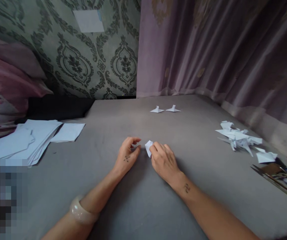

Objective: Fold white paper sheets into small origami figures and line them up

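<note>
Underneath everything lies a grey bed sheet [133,206], stretched flat over a bed that meets a damask-patterned wall [95,63] at its far edge and a mauve curtain [208,50] along its right edge. Both forearms reach out from the near edge toward the middle of the bed. The right hand [164,160] rests palm down, its fingers [156,149] pinched narrowly on a small folded white paper [148,147] that sits on the sheet at the centre. The left hand [127,154] lies just beside it, fingers curled in loosely and holding nothing, the tips close to the paper but apart from it. A pale bangle [82,210] circles the left wrist. Toward the left edge lies a stack of white sheets [30,138], with pillows [5,90] behind it. Near the far edge stand two folded paper figures [165,109], side by side. Along the right edge lies a heap of folded paper pieces [238,137], and nearer the right near corner scissors [275,178]. Nothing lies between the hands and these.
</note>
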Demonstrator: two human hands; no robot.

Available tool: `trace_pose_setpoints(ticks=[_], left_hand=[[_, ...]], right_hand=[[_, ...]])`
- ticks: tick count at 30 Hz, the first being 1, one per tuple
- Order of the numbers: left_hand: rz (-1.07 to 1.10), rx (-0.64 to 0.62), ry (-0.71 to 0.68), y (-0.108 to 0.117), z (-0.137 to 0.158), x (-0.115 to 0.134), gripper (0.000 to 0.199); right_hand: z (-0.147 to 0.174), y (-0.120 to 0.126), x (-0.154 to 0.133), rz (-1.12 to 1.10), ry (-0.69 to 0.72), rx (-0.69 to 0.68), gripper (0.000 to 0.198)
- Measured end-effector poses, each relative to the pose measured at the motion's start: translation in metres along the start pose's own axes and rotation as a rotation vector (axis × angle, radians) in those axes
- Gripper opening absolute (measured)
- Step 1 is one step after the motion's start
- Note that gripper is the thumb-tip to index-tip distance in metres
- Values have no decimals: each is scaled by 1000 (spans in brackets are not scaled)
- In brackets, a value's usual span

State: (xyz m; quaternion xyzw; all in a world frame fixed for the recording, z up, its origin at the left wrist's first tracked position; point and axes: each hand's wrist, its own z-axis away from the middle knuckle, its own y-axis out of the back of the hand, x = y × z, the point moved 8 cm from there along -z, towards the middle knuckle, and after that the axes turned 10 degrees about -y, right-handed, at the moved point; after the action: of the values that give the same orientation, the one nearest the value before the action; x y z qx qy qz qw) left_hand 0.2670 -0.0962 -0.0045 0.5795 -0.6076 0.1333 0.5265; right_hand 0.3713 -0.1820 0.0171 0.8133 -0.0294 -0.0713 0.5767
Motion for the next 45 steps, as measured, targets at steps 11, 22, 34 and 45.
trace_pose_setpoints(ticks=[11,22,34,45], left_hand=[[-216,-330,-210,-27,8,11,32],[-174,-375,-159,-28,0,-1,20],[-164,-296,-57,-28,-11,-2,21],[-282,-288,6,-32,-14,-7,17]], right_hand=[[3,-15,23,-313,-125,-268,26],[-5,-23,39,-513,-231,-310,12],[-11,-36,49,-458,-320,-190,20],[-14,-42,53,-437,-455,-176,16]])
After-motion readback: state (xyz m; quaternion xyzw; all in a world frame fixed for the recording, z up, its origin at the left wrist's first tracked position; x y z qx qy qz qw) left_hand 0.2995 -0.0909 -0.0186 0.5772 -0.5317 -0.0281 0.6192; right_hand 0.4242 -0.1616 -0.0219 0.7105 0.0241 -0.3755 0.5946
